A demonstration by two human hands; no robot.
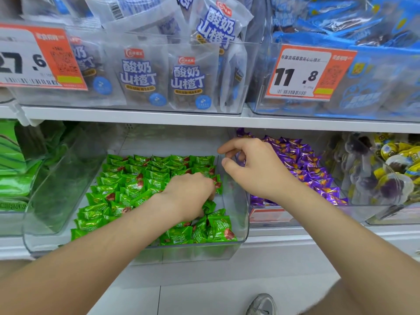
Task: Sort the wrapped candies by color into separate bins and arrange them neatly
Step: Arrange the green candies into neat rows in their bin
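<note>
Your left hand (pixel 191 192) grips green candies (pixel 127 185) in their bin (pixel 243 223). Your right hand (pixel 252 169) curls above the purple candies (pixel 304 164); its grip cannot be told.

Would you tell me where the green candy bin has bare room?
Bare floor lies behind the green candies, up to the rear wall of the clear bin; a narrow strip runs along its right wall, beside the left hand. Its front and the purple candies are crowded.

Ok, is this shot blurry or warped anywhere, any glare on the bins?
Head view: the shelf edge bows, wide-angle distortion; the left price tag is soft while the green candies are crisp; only faint sheen on the clear bin.
</note>
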